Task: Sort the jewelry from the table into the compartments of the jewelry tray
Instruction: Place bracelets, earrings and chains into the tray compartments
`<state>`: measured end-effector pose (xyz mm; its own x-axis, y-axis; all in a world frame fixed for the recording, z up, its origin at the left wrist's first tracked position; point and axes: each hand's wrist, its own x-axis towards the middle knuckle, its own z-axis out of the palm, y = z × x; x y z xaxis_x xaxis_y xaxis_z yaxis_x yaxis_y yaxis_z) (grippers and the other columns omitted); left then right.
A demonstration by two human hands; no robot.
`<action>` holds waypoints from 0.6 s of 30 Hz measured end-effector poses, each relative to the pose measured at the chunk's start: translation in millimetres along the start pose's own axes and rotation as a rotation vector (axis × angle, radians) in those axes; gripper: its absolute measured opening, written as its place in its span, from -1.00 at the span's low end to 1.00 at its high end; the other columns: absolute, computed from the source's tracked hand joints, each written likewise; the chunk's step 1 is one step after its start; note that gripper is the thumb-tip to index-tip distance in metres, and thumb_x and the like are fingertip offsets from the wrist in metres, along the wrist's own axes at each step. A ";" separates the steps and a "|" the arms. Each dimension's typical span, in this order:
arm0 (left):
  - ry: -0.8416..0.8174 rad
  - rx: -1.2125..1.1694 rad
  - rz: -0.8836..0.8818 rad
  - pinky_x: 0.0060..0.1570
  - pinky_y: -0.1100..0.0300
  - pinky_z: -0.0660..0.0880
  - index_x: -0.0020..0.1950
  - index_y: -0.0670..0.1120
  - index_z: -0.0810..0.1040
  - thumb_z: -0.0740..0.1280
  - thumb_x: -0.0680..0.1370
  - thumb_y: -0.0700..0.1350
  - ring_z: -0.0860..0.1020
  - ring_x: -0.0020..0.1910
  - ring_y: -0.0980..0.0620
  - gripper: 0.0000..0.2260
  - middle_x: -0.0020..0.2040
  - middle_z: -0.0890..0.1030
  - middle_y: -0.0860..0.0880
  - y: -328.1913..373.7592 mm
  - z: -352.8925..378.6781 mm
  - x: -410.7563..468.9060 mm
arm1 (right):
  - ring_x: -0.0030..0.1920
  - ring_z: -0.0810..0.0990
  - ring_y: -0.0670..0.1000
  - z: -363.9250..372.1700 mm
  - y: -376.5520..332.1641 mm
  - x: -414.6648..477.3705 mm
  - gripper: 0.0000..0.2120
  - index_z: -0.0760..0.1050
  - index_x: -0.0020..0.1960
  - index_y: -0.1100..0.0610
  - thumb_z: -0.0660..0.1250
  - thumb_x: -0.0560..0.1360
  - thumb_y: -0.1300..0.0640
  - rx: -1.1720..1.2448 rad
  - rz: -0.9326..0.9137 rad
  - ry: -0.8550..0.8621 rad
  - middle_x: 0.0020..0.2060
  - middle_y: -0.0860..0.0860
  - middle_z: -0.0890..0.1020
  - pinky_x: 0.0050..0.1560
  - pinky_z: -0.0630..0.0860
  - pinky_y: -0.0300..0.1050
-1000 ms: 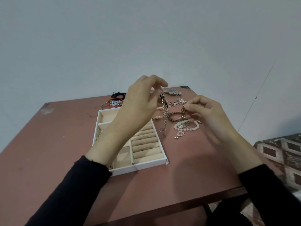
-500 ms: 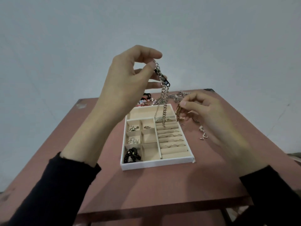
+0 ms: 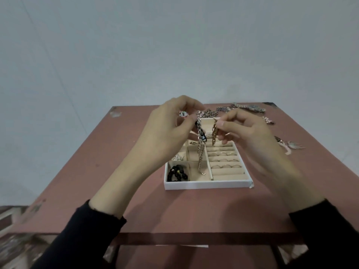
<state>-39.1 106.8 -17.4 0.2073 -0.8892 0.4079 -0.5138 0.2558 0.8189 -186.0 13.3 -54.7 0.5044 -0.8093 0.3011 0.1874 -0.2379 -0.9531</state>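
Over the tray (image 3: 206, 185), the left hand (image 3: 167, 131) has dropped from its high lift, so the silver chain (image 3: 200, 152) now dangles into a near compartment, seemingly ready to lay down, its top pinched between thumb and forefinger. The right hand (image 3: 246, 131) pinches a gold chain (image 3: 214, 133) alongside; a watch (image 3: 252, 108) waits beyond

Your left hand (image 3: 165, 134) and right hand (image 3: 250, 136) hang close together above the far half of the jewelry tray (image 3: 206, 185). Only a narrow gap separates them, and the silver chain (image 3: 200, 152) and gold chain (image 3: 214, 133) dangle in it. The silver chain drops over the near middle compartment, and a black bead bracelet (image 3: 177, 173) fills the one to its left. Right of your right hand lie a feathered pendant (image 3: 291, 146), a pearl piece (image 3: 269, 120) and a watch (image 3: 250, 108). Left of your left hand, open table (image 3: 132, 200) runs toward you.
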 end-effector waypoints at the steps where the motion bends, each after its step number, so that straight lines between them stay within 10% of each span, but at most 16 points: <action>1: -0.009 0.018 -0.007 -0.16 0.09 0.63 0.04 -0.09 0.55 0.22 0.57 -0.25 0.66 -0.23 0.00 -0.85 -0.03 0.59 -0.07 -3.0 0.8 -1.9 | -0.31 0.51 0.00 0.4 -0.2 -0.1 -0.89 0.53 -0.22 0.15 0.36 0.43 0.31 -0.006 -0.003 -0.003 -0.33 0.06 0.56 -0.26 0.43 -0.14; 9: -0.098 0.098 -0.084 -0.16 -0.04 0.61 0.02 -0.03 0.54 0.23 0.57 -0.24 0.60 -0.38 0.06 -0.85 -0.18 0.46 0.11 -27.8 13.5 -16.5 | -0.28 0.51 0.03 1.7 1.0 -2.5 -0.93 0.56 -0.27 0.05 0.40 0.36 0.19 -0.052 -0.010 -0.035 -0.38 0.00 0.56 -0.23 0.42 -0.12; 18: -0.232 0.194 -0.083 -0.32 0.42 0.43 0.04 -0.01 0.48 0.34 0.51 -0.24 0.52 -0.31 0.16 -0.81 -0.25 0.53 0.10 -34.2 17.0 -18.5 | -0.29 0.49 0.02 -0.2 -0.8 -2.2 -0.93 0.54 -0.29 0.05 0.39 0.34 0.18 -0.061 -0.001 -0.034 -0.38 -0.01 0.55 -0.23 0.41 -0.12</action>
<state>-39.5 108.1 -59.8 0.0709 -0.9726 0.2215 -0.6573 0.1215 0.7438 -187.4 15.2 -54.5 0.5330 -0.7904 0.3020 0.1369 -0.2717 -0.9526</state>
